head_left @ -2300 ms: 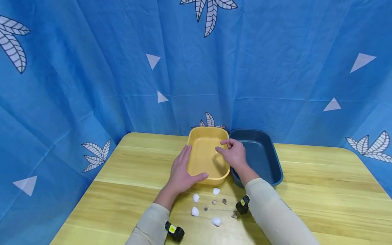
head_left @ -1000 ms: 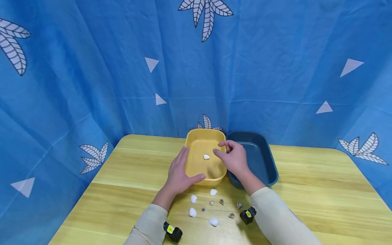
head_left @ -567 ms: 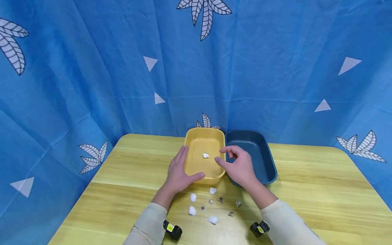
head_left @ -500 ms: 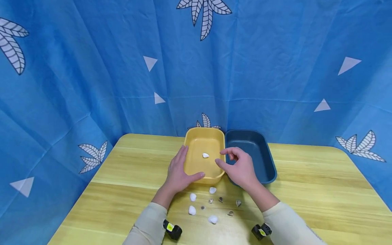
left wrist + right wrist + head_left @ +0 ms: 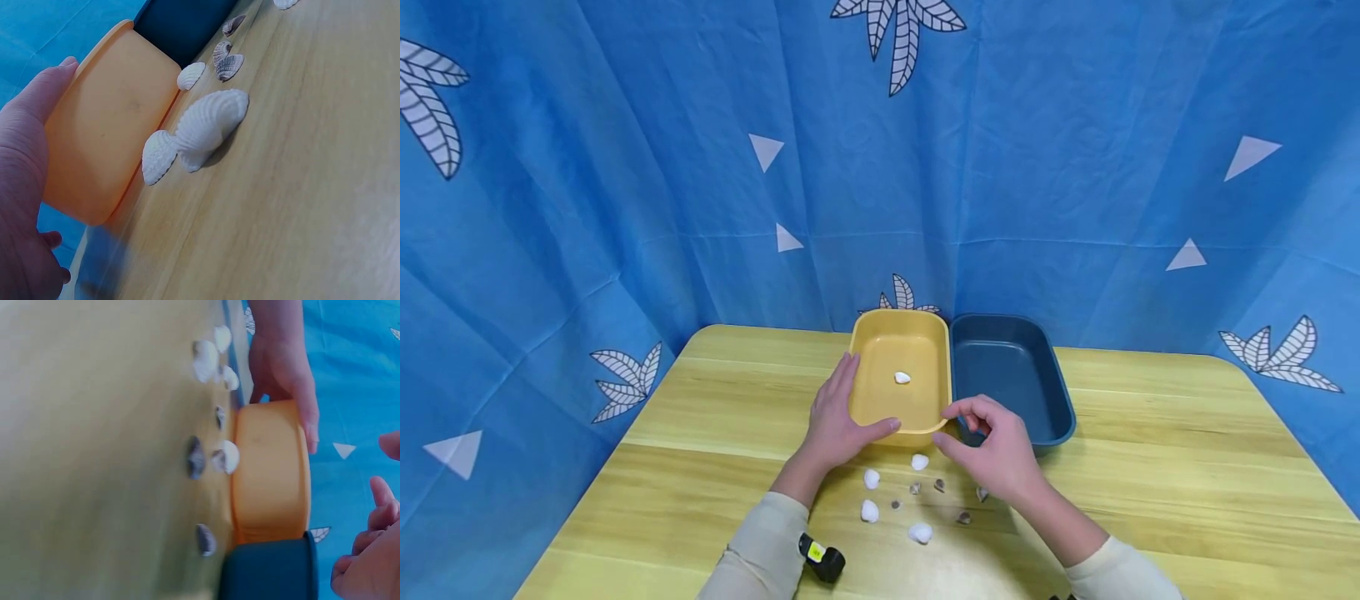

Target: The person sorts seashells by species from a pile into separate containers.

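My left hand rests against the left side of the yellow bin, fingers straight, thumb lying over its near rim. One white seashell lies on that bin's floor. My right hand hovers over the near corners of the two bins, thumb and forefinger apart and nothing between them. On the table in front of the bins lie several white seashells and several smaller brownish seashells. In the left wrist view, ribbed white seashells sit right by the yellow bin's wall.
A dark blue bin stands against the right side of the yellow one. Both stand near the far edge of the wooden table, in front of a blue curtain. A black wrist camera sits by the left sleeve.
A white seashell has come to lie in the yellow bin. My right hand has drawn back from above the bin toward me and the table's shells. My left hand has stayed on the bin.
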The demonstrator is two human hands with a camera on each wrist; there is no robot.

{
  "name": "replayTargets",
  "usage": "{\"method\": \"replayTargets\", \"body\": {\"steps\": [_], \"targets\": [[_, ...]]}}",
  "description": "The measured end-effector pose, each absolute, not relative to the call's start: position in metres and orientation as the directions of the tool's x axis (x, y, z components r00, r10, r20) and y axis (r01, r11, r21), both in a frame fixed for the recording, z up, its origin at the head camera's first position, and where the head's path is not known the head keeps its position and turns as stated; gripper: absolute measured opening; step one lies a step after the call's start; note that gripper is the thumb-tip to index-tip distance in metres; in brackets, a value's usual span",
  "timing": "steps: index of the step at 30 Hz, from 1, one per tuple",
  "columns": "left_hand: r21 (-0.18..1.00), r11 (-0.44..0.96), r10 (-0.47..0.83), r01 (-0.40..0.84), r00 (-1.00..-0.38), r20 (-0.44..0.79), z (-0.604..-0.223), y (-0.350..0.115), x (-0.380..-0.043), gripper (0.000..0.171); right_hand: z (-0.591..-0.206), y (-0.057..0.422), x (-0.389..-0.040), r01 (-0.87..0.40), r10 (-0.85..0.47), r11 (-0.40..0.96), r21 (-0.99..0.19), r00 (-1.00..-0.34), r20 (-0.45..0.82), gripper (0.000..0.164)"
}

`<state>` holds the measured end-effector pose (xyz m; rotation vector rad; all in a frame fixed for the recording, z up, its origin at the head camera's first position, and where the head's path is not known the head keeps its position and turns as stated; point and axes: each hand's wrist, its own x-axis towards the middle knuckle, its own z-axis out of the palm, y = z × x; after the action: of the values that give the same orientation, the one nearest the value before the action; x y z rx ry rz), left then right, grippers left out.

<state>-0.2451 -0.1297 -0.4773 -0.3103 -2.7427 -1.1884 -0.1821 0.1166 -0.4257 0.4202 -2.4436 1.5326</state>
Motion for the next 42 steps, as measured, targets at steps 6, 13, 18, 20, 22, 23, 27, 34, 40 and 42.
{"method": "replayTargets", "body": {"steps": [6, 13, 18, 20, 22, 23, 27, 34, 40, 42], "targets": [[0.702, 0.672, 0.133, 0.238, -0.97, 0.203, -0.477, -0.129, -0.246, 0.117, -0.438, 0.121, -0.173, -0.376, -0.154, 0.427, -0.823, -0.926, 0.343, 0.023], [0.701, 0.674, 0.131, 0.234, -0.971, 0.198, -0.478, -0.129, -0.246, 0.117, -0.446, 0.12, -0.159, -0.395, -0.184, 0.429, -0.812, -0.919, 0.349, 0.028], [0.701, 0.672, 0.133, 0.24, -0.97, 0.204, -0.477, -0.129, -0.246, 0.116, -0.456, 0.118, -0.152, -0.397, -0.214, 0.415, -0.819, -0.917, 0.336, 0.026], [0.699, 0.674, 0.134, 0.239, -0.97, 0.202, -0.477, -0.129, -0.246, 0.117, -0.459, 0.117, -0.15, -0.413, -0.231, 0.412, -0.812, -0.909, 0.346, 0.025], [0.7, 0.674, 0.134, 0.238, -0.97, 0.201, -0.476, -0.129, -0.246, 0.116, -0.461, 0.116, -0.148, -0.424, -0.248, 0.409, -0.808, -0.904, 0.349, 0.025], [0.701, 0.673, 0.132, 0.236, -0.971, 0.201, -0.476, -0.129, -0.246, 0.116, -0.462, 0.116, -0.147, -0.427, -0.258, 0.407, -0.808, -0.902, 0.347, 0.024], [0.707, 0.668, 0.123, 0.23, -0.972, 0.2, -0.476, -0.129, -0.246, 0.116, -0.466, 0.117, -0.145, -0.413, -0.298, 0.406, -0.815, -0.903, 0.309, 0.024], [0.707, 0.67, 0.121, 0.225, -0.973, 0.196, -0.477, -0.129, -0.245, 0.117, -0.474, 0.119, -0.144, -0.376, -0.374, 0.385, -0.843, -0.898, 0.23, 0.025], [0.705, 0.672, 0.122, 0.228, -0.972, 0.198, -0.478, -0.129, -0.245, 0.117, -0.479, 0.118, -0.141, -0.343, -0.421, 0.419, -0.841, -0.894, 0.155, 0.026], [0.704, 0.671, 0.123, 0.231, -0.972, 0.201, -0.478, -0.129, -0.245, 0.117, -0.48, 0.118, -0.141, -0.362, -0.44, 0.44, -0.822, -0.885, 0.154, 0.026]]}}
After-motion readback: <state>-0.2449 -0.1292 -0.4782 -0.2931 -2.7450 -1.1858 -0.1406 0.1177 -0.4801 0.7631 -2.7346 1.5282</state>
